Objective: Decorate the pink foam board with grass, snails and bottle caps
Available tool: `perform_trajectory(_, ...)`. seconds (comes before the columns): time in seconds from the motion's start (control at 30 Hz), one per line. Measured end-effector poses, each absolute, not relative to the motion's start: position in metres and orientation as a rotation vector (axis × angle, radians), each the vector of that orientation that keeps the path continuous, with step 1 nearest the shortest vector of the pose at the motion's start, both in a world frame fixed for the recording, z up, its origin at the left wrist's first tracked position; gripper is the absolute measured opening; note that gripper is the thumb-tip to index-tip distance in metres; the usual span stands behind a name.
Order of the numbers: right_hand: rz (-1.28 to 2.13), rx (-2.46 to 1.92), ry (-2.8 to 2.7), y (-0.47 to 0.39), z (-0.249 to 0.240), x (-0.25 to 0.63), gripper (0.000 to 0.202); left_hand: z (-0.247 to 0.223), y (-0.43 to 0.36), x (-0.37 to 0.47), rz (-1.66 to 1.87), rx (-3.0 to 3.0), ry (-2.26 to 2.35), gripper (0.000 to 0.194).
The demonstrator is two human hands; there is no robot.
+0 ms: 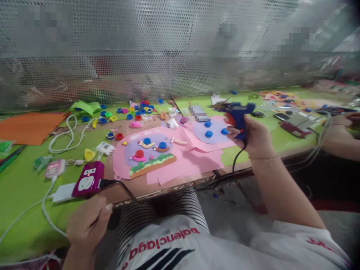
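Note:
My right hand (254,137) is wrapped round a blue hot glue gun (239,116) with an orange trigger, raised over the right part of the table; its nozzle points left. A black cord hangs from its grip. Below and left of it lies a round lilac paper piece (201,131) with three blue bottle caps on it. A pink sheet with a decorated lilac panel (131,157) lies further left, bearing snail shapes with blue and red caps. My left hand (88,225), slightly blurred, is closed at the table's front edge; its inside is hidden.
A purple power socket (90,178) with plugs and a white cable stands near my left hand. Several coloured caps (137,112) lie scattered at the back. Orange paper (30,127) is on the left. A perforated metal screen (140,48) rises behind. Another person's arm (341,135) reaches in at right.

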State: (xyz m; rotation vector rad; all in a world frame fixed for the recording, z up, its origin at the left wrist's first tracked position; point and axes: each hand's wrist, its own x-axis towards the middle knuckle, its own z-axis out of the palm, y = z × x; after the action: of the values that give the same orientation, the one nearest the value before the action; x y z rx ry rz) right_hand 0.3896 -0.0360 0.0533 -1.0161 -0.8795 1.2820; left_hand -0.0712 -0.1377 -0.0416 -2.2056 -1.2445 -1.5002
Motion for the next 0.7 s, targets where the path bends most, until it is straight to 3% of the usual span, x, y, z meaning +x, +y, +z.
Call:
perform_trajectory(0.07, 1.494, -0.849, -0.883, -0.033, 0.055, 0.356, 0.018, -0.031, -0.134, -0.054, -1.411, -2.306, -1.044, 0.010)
perform_trajectory(0.23, 1.857, -0.733, -1.000, -0.018, 0.050, 0.293, 0.039, -0.024, -0.136, -0.031, -1.305, -2.401, -1.010, 0.020)
perform_trajectory(0.57, 1.988, -0.804, -0.815, 0.035, 0.022, 0.229, 0.034, -0.072, -0.170, -0.088, -1.107, -1.938, -1.236, 0.034)
perform_trajectory(0.63, 2.001, -0.752, -0.742, 0.045, 0.015, 0.225, 0.034, -0.073, -0.169, -0.099, -1.029, -1.850, -1.308, 0.028)
perform_trajectory(0.7, 1.984, -0.669, -0.754, 0.053, 0.006, 0.227, 0.034, -0.072, -0.163, -0.107, -0.924, -1.781, -1.447, 0.010)
